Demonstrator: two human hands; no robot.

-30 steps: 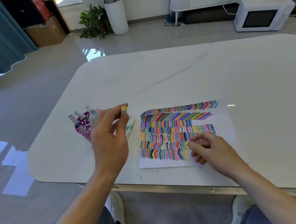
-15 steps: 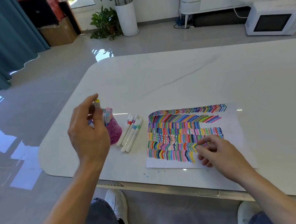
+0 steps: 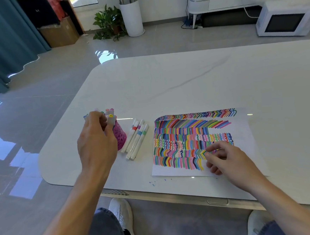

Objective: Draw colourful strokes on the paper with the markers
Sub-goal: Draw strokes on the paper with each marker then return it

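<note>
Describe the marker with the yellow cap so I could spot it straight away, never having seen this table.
Start at the white table and find the sheet of paper covered in coloured strokes. To its left lie four white markers, then a pink cup full of markers. The yellow-capped marker is at the cup's mouth, in the left hand, the only one with a yellow end.

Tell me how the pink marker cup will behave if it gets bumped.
The pink marker cup looks narrow, with markers sticking well above its rim, so it probably tips easily. It seems lightweight, so it would likely slide on the glossy table.
</note>
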